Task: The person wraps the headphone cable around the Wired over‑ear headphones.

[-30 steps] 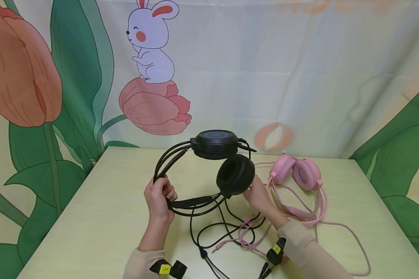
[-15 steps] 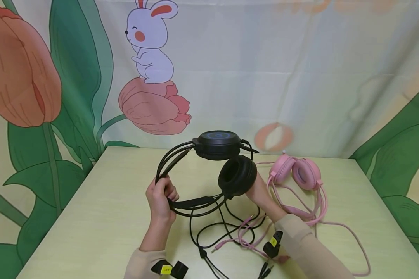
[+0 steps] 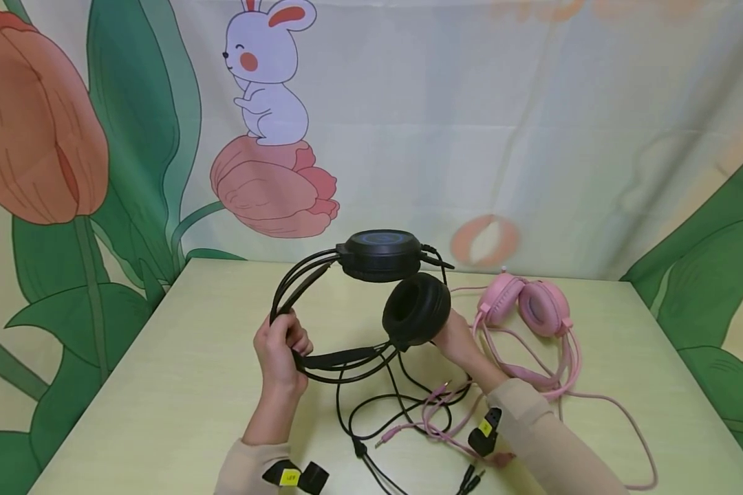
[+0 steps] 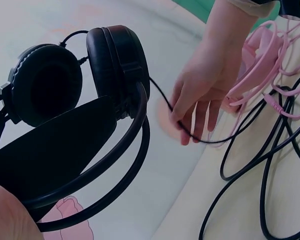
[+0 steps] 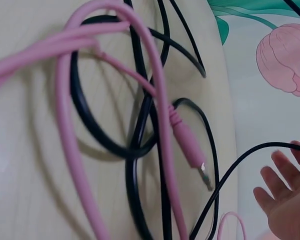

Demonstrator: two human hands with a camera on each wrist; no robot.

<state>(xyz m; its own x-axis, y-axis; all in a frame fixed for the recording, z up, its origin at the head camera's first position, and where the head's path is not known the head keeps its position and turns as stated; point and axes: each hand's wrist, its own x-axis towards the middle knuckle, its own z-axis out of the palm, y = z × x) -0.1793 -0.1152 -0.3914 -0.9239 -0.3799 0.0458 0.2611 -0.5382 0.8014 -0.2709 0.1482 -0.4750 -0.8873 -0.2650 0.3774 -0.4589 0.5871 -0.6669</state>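
In the head view my left hand (image 3: 281, 350) grips the headband of a pair of black headphones (image 3: 382, 256), lifted over the table with both ear cups to the right. The band's thin tubes and padded strap run into my fist. My right hand (image 3: 461, 344) is partly hidden behind the nearer ear cup (image 3: 416, 309). From the left wrist, that right hand (image 4: 205, 80) pinches the black cable (image 4: 217, 142) between thumb and forefinger, just off the ear cup, its other fingers extended. The right wrist view shows the cable (image 5: 247, 149) rising to those fingertips.
Pink headphones (image 3: 543, 309) lie on the pale table (image 3: 161, 412) at the right. Their pink cable and plug (image 3: 389, 436) tangle with the black cable (image 3: 371, 397) in front of me. A printed cloth (image 3: 421, 137) hangs along the table's far edge.
The black headphones have shifted slightly right and then back left, with my left hand around the band. My right forearm has moved a little; both grips look the same.
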